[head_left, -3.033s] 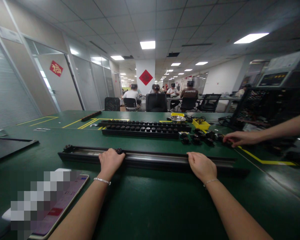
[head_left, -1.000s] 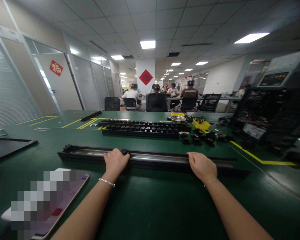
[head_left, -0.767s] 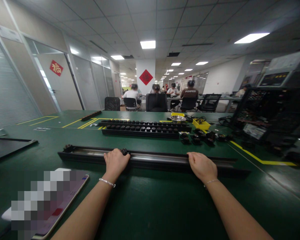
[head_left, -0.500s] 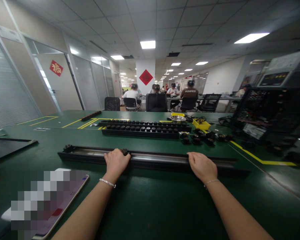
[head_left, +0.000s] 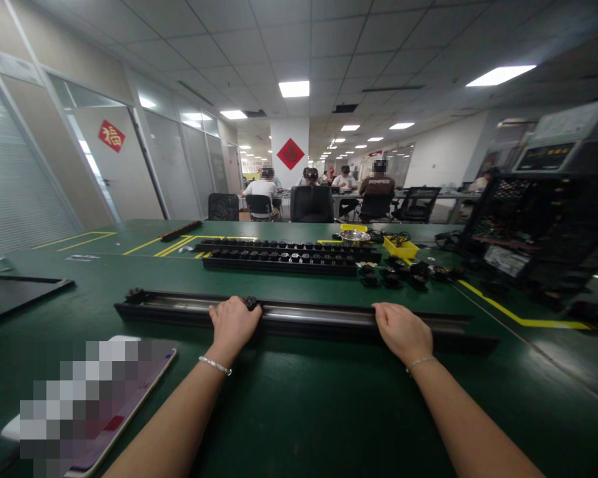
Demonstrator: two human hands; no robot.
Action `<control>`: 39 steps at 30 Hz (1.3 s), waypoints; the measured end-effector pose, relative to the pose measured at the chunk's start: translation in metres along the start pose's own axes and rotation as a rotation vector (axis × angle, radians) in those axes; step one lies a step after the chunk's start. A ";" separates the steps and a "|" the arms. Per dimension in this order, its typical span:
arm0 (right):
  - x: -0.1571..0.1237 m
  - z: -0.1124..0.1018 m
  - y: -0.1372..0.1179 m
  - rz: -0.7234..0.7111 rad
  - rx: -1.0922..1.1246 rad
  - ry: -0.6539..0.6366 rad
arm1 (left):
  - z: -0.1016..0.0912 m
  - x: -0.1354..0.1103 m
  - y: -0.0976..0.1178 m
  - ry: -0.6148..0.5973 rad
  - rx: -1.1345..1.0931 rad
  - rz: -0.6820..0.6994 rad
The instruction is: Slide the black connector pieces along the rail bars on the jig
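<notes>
A long black channel rail (head_left: 319, 318) with a shiny metal inner floor lies across the green table in front of me. My left hand (head_left: 233, 322) is closed over the rail left of its middle. Its fingers and thumb are around a small black part (head_left: 250, 302) that sits in the channel, mostly covered by the hand. Another small black part (head_left: 135, 294) stands at the rail's left end. Farther right, my right hand (head_left: 405, 328) grips the rail, its fingertips hidden behind the near wall.
Beyond lie rails filled with black parts (head_left: 279, 264), loose black parts (head_left: 413, 273) and a yellow bin (head_left: 400, 247). A metal bowl (head_left: 355, 236) stands behind. A phone (head_left: 129, 405) lies front left; a dark open-framed rack (head_left: 523, 229) stands right. Several people sit at far tables.
My left hand and the small black part at it have shifted very slightly to the right along the rail. My right hand stays in place.
</notes>
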State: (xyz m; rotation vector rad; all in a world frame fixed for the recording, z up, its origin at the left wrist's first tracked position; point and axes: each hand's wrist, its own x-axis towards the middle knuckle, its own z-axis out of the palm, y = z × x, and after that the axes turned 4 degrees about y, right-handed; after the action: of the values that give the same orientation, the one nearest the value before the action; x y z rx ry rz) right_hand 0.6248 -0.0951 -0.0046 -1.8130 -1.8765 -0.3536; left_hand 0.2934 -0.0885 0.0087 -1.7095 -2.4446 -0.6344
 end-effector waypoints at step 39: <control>0.000 -0.001 0.000 -0.002 0.002 -0.017 | 0.008 -0.010 0.013 0.030 -0.057 0.076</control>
State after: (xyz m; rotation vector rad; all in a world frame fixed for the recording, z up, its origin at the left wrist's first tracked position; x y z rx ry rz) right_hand 0.6248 -0.0951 -0.0038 -1.8179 -1.8894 -0.3381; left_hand 0.3099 -0.0905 0.0017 -1.7897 -2.3508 -0.7221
